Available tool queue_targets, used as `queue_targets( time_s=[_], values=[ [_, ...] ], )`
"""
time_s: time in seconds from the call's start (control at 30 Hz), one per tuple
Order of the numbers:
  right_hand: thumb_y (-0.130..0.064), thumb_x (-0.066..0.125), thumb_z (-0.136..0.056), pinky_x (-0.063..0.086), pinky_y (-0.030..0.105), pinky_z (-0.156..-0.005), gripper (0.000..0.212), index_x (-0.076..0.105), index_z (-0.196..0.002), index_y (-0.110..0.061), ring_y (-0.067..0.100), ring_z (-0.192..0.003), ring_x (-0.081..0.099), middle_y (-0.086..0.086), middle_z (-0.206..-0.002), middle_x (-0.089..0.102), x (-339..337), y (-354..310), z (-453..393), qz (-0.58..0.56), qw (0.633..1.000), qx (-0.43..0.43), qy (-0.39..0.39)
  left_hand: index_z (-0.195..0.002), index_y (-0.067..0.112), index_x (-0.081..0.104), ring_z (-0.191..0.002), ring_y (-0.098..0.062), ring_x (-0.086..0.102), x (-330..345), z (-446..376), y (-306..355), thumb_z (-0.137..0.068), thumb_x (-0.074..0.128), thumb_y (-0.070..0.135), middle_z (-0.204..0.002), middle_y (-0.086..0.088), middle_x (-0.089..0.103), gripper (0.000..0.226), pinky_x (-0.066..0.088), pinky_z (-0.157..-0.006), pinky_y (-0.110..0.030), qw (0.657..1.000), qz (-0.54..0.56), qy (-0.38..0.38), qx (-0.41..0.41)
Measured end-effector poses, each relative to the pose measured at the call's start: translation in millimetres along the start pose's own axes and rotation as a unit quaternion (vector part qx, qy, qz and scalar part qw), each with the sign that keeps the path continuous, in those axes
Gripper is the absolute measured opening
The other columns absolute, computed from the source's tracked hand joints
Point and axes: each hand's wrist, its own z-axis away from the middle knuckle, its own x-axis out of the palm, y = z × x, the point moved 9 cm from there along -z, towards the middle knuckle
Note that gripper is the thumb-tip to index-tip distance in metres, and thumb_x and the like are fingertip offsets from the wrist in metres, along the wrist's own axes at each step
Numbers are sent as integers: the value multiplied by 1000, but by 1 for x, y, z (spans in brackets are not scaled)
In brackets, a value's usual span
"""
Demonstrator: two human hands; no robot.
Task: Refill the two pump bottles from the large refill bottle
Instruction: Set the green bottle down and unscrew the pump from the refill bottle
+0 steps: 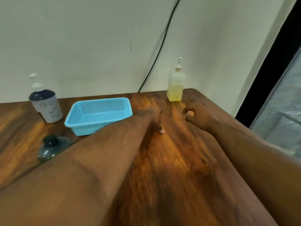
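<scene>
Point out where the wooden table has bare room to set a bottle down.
Bare wood runs between the light blue plastic basket and the clear pump bottle of yellow liquid, though both hands hover there. The left is crowded: navy-and-grey pump bottle, dark capped bottle, basket.

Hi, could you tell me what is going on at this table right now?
A person has both arms stretched over the wooden table, but the left hand and right hand hold nothing. The yellow pump bottle and dark blue pump bottle stand by the wall, pumps on. A dark capped bottle and an empty blue basket sit untouched.
</scene>
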Motion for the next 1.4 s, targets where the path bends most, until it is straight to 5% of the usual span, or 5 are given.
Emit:
queue_targets(
  time_s=[0.53,0.73,1.13,1.27,1.4],
  values=[
    [-61,81,-47,45,46,-99,122,17,-143,-19,30,-121,47,10,-135,46,46,62,-152,-302,905,209,216,-145,19,40,-128,-30,48,3,-55,7,-63,89,36,-142,-6,47,98,45,-99,-36,993,-96,-74,13],
    [-26,76,-74,42,30,-80,75,30,-132,-11,27,-113,51,9,-126,50,51,62,-165,-356,871,242,236,-146,22,38,-128,-32,44,1,-51,3,-65,88,35,-142,-6,42,97,48,-93,-40,995,-75,-64,7],
    [-29,78,-75,54,16,-77,67,44,-132,-20,4,-105,60,-9,-121,61,8,-14,2,-429,891,46,142,-120,24,60,-105,-24,63,9,15,-29,-70,79,51,-116,-2,66,60,51,-89,-38,991,91,91,27],
    [-23,77,-74,55,32,-89,66,43,-130,-21,13,-111,61,-2,-126,61,29,-54,73,-514,857,36,30,-110,29,70,-94,-15,66,-19,78,-48,-82,59,21,-102,6,71,32,49,-77,-24,927,297,231,-1],
    [0,70,-77,55,33,-88,58,44,-124,-24,16,-112,61,-1,-121,61,42,-104,119,-554,828,-1,-83,-99,13,75,-85,-19,71,-41,160,-44,-79,53,-8,-91,-4,75,37,56,-78,-28,721,642,231,121]
  ],
)
